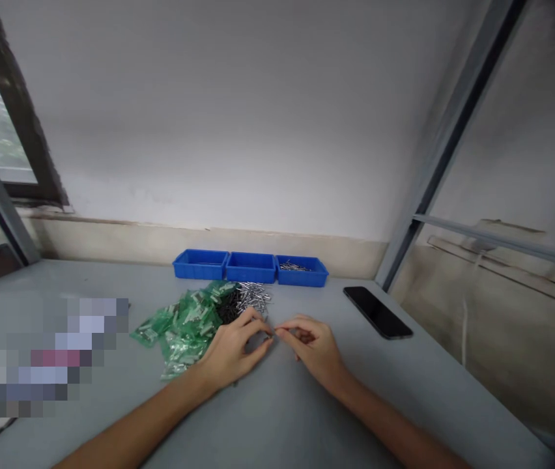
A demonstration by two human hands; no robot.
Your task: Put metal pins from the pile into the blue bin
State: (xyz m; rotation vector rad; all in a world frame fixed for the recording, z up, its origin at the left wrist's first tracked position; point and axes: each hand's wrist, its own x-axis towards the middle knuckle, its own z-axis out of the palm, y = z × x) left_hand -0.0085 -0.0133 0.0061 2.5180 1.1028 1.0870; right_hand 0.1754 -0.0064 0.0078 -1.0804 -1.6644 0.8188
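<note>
My left hand [232, 345] and my right hand [314, 345] meet fingertip to fingertip above the grey table. Each is closed in a pinch of thumb and forefinger; whatever they hold between them is too small to make out. Just left of and behind my left hand lies a heap of green plastic packets [189, 322] with small pieces inside. Beyond my left fingers is a pile of black screw-like pieces [229, 306], partly hidden by the hand. Touching it on the right is a pile of shiny silver screw-like pieces [254, 296].
Three blue bins stand in a row near the wall: a left bin [200, 266], a middle bin [251, 268] and a right bin [301, 272] with silver pieces in it. A black phone [378, 312] lies at the right edge. A blurred-out object [55, 358] is at left.
</note>
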